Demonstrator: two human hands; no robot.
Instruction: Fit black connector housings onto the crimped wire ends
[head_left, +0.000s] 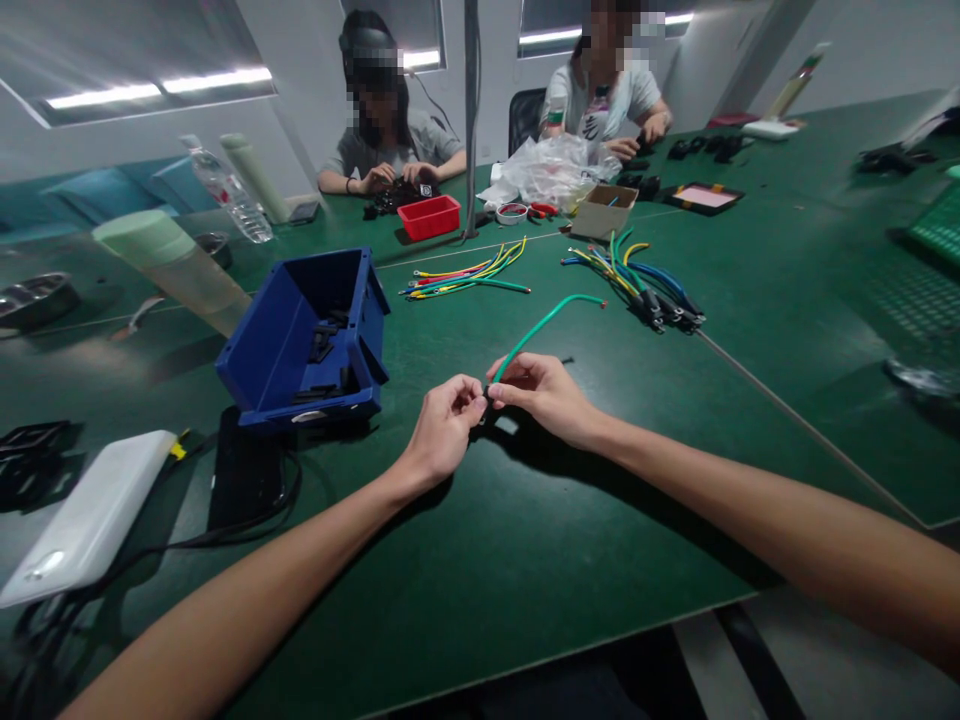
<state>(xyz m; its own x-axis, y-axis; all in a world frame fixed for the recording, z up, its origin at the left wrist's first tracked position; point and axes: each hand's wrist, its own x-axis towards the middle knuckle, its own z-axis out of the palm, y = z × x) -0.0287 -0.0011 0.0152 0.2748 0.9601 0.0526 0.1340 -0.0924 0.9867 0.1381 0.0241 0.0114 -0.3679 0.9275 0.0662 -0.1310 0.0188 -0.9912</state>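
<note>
Left hand (445,425) pinching small black piece (487,396), right hand (551,395) gripping green wire (538,325); springy bend could twist piece loose if fingers slacken.

No legible text; black-and-white square marker (426,190) on the dark item (399,198) behind the red bin (429,220), too small to decode; red label (212,168) on the clear bottle (238,205), print blurred. Dark marks (592,124) above the plastic bag (544,170), unreadable.
</note>
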